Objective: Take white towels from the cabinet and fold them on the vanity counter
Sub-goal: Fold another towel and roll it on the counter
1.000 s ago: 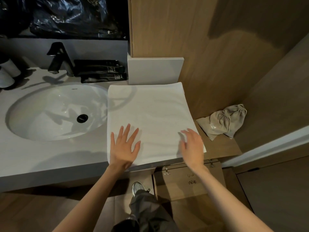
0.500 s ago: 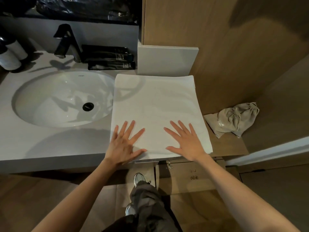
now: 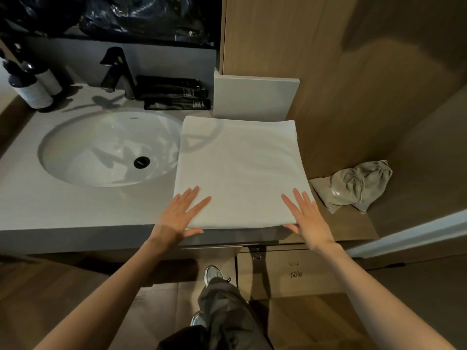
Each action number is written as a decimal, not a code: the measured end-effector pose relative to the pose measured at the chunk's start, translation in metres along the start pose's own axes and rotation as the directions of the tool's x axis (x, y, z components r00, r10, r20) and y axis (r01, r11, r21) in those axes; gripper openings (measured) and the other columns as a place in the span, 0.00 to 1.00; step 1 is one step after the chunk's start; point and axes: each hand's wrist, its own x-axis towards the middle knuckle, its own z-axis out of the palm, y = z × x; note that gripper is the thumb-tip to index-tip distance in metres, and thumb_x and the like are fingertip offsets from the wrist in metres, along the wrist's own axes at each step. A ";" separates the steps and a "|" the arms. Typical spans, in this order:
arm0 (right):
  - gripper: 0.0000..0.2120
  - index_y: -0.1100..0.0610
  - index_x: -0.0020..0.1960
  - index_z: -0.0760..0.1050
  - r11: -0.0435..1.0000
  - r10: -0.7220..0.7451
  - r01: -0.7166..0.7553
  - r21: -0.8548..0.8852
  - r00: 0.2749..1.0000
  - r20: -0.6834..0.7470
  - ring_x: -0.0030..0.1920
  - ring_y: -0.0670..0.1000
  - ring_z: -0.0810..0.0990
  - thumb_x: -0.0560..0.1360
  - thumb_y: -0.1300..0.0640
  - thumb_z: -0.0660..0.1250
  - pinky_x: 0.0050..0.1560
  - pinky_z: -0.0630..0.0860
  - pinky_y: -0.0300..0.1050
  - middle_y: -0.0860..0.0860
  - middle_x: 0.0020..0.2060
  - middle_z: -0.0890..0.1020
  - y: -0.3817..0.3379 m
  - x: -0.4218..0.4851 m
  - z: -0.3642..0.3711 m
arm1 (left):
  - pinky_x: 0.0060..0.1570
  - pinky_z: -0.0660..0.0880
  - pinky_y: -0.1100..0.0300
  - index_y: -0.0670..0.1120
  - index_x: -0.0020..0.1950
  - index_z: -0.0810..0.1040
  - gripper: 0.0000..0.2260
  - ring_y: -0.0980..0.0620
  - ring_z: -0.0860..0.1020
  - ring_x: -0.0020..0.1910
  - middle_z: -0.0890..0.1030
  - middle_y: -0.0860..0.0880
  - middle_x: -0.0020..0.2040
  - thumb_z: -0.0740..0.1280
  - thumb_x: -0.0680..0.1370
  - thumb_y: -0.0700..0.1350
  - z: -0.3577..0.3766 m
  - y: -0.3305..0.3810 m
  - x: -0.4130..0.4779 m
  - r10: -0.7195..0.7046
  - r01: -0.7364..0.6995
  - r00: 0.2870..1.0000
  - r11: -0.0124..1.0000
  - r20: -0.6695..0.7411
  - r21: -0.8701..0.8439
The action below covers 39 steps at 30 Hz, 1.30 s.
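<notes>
Head view, looking down at a bathroom vanity. A white towel (image 3: 240, 173) lay spread flat as a broad, nearly square panel on the right end of the vanity counter (image 3: 88, 210). It was just beside the oval sink (image 3: 101, 152), with its near edge along the counter's front lip. The left hand (image 3: 177, 218) rested on the towel's near-left corner and the right hand (image 3: 308, 221) on its near-right corner. Both were flat, with fingers straight and spread and thumbs lying along the near edge. Neither hand was gripping anything.

The towel looked already folded at least once and pressed smooth, so the step in hand seemed to be flattening it between folds. The next move would probably call for pinching both near corners together and carrying them over evenly to make a narrower fold. Keeping the edges lined up would matter, since the right side of the towel reached the end of the counter.

A black faucet (image 3: 118, 72) stood behind the sink. A grey drawstring bag (image 3: 353, 188) lay on a wooden ledge to the right, apart from the towel.
</notes>
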 end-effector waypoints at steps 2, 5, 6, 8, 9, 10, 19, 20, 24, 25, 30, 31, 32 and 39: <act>0.38 0.40 0.78 0.40 0.999 0.008 -0.009 0.039 1.000 0.026 0.77 0.53 0.34 0.77 0.38 0.59 0.77 0.46 0.58 0.48 0.77 0.37 -0.004 -0.007 -0.004 | 0.74 0.45 0.53 0.59 0.77 0.40 0.47 0.48 0.46 0.77 0.45 0.48 0.79 0.72 0.72 0.57 -0.001 0.001 -0.004 -0.057 0.056 0.992 0.998 0.109 0.008; 0.41 0.43 0.79 0.45 0.999 0.012 -0.016 0.035 0.995 0.102 0.78 0.54 0.39 0.71 0.24 0.42 0.75 0.37 0.54 0.50 0.79 0.43 -0.013 -0.011 -0.026 | 0.75 0.45 0.54 0.58 0.78 0.46 0.39 0.49 0.48 0.78 0.46 0.50 0.79 0.64 0.75 0.64 -0.016 0.006 -0.011 -0.079 0.083 0.975 0.996 0.208 -0.012; 0.45 0.43 0.79 0.50 0.999 0.021 -0.025 0.031 0.994 0.110 0.79 0.54 0.44 0.68 0.22 0.36 0.74 0.35 0.56 0.50 0.79 0.48 -0.016 -0.010 -0.034 | 0.75 0.50 0.53 0.56 0.78 0.53 0.36 0.48 0.54 0.77 0.53 0.49 0.79 0.60 0.75 0.67 -0.021 0.010 -0.011 -0.078 0.083 0.979 0.996 0.188 -0.020; 0.44 0.44 0.75 0.61 0.998 0.035 -0.038 0.044 0.998 0.061 0.78 0.52 0.53 0.69 0.23 0.34 0.73 0.32 0.59 0.48 0.77 0.58 -0.026 -0.005 -0.048 | 0.66 0.65 0.53 0.54 0.73 0.68 0.30 0.47 0.70 0.67 0.70 0.48 0.71 0.54 0.76 0.68 -0.033 0.013 -0.007 -0.112 0.114 0.992 0.993 0.063 -0.031; 0.37 0.43 0.73 0.65 0.998 0.047 -0.049 0.038 0.998 0.032 0.77 0.51 0.56 0.73 0.27 0.39 0.73 0.34 0.61 0.47 0.76 0.61 -0.031 -0.002 -0.051 | 0.60 0.69 0.54 0.53 0.69 0.73 0.26 0.48 0.75 0.60 0.74 0.48 0.65 0.54 0.78 0.65 -0.034 0.013 0.000 -0.138 0.139 0.990 0.989 0.012 -0.053; 0.29 0.43 0.71 0.67 0.998 0.056 -0.056 0.032 0.998 0.002 0.76 0.50 0.59 0.78 0.32 0.45 0.74 0.39 0.61 0.46 0.75 0.63 -0.038 0.002 -0.053 | 0.56 0.72 0.54 0.52 0.66 0.75 0.21 0.47 0.77 0.56 0.76 0.48 0.61 0.57 0.79 0.61 -0.036 0.013 0.008 -0.161 0.158 0.986 0.984 -0.031 -0.077; 0.20 0.45 0.74 0.61 0.989 0.061 -0.072 0.131 0.994 0.087 0.67 0.59 0.64 0.82 0.46 0.52 0.62 0.70 0.53 0.52 0.72 0.63 -0.117 0.022 -0.054 | 0.73 0.59 0.51 0.56 0.75 0.63 0.19 0.48 0.59 0.75 0.59 0.50 0.78 0.54 0.83 0.51 -0.039 0.009 0.107 -0.117 0.119 0.985 0.993 0.128 -0.010; 0.21 0.46 0.73 0.61 0.991 0.067 -0.078 0.110 0.993 0.100 0.67 0.59 0.64 0.82 0.45 0.54 0.62 0.71 0.54 0.52 0.71 0.63 -0.119 0.024 -0.052 | 0.75 0.55 0.50 0.57 0.76 0.60 0.20 0.48 0.54 0.77 0.55 0.51 0.79 0.52 0.84 0.51 -0.037 0.007 0.117 -0.107 0.103 0.978 0.994 0.179 0.034; 0.24 0.46 0.72 0.61 0.996 0.056 -0.064 0.055 0.989 0.134 0.65 0.60 0.65 0.79 0.40 0.58 0.59 0.73 0.53 0.52 0.70 0.63 -0.119 0.028 -0.054 | 0.75 0.46 0.46 0.59 0.77 0.56 0.21 0.48 0.49 0.78 0.51 0.53 0.79 0.49 0.84 0.54 -0.031 -0.002 0.136 -0.093 0.071 0.959 0.993 0.267 0.092; 0.25 0.46 0.72 0.61 0.997 0.047 -0.054 0.046 0.990 0.136 0.65 0.60 0.66 0.79 0.40 0.59 0.59 0.73 0.53 0.52 0.71 0.63 -0.117 0.029 -0.055 | 0.74 0.48 0.46 0.59 0.76 0.57 0.20 0.47 0.52 0.77 0.54 0.52 0.79 0.50 0.83 0.54 -0.031 -0.004 0.138 -0.078 0.061 0.966 0.995 0.246 0.077; 0.23 0.45 0.72 0.60 0.998 0.013 -0.023 0.061 0.988 0.156 0.65 0.59 0.67 0.79 0.40 0.57 0.57 0.73 0.51 0.50 0.72 0.62 -0.105 0.040 -0.063 | 0.69 0.59 0.47 0.58 0.73 0.65 0.19 0.48 0.66 0.68 0.64 0.52 0.73 0.53 0.82 0.56 -0.031 -0.012 0.131 -0.097 0.081 0.975 0.993 0.200 0.084; 0.23 0.45 0.72 0.60 0.998 0.009 -0.020 0.065 0.986 0.169 0.66 0.59 0.67 0.79 0.40 0.55 0.58 0.73 0.52 0.49 0.72 0.62 -0.102 0.044 -0.065 | 0.65 0.62 0.45 0.58 0.71 0.68 0.18 0.47 0.70 0.65 0.68 0.51 0.70 0.54 0.82 0.56 -0.031 -0.012 0.127 -0.100 0.088 0.983 0.993 0.154 0.084; 0.22 0.45 0.71 0.61 0.998 0.010 -0.023 0.066 0.983 0.181 0.66 0.59 0.67 0.79 0.39 0.54 0.59 0.72 0.52 0.49 0.72 0.62 -0.098 0.049 -0.067 | 0.59 0.66 0.44 0.56 0.66 0.73 0.16 0.46 0.75 0.58 0.73 0.50 0.65 0.56 0.80 0.55 -0.032 -0.010 0.122 -0.087 0.082 0.994 0.994 0.067 0.073; 0.21 0.47 0.68 0.65 1.000 -0.010 0.013 -0.009 0.976 0.217 0.69 0.58 0.64 0.80 0.39 0.51 0.64 0.66 0.58 0.46 0.72 0.65 -0.080 0.098 -0.079 | 0.52 0.66 0.51 0.53 0.62 0.77 0.14 0.50 0.78 0.47 0.77 0.50 0.51 0.65 0.77 0.51 -0.032 0.026 0.072 -0.145 0.146 0.989 0.984 0.013 -0.101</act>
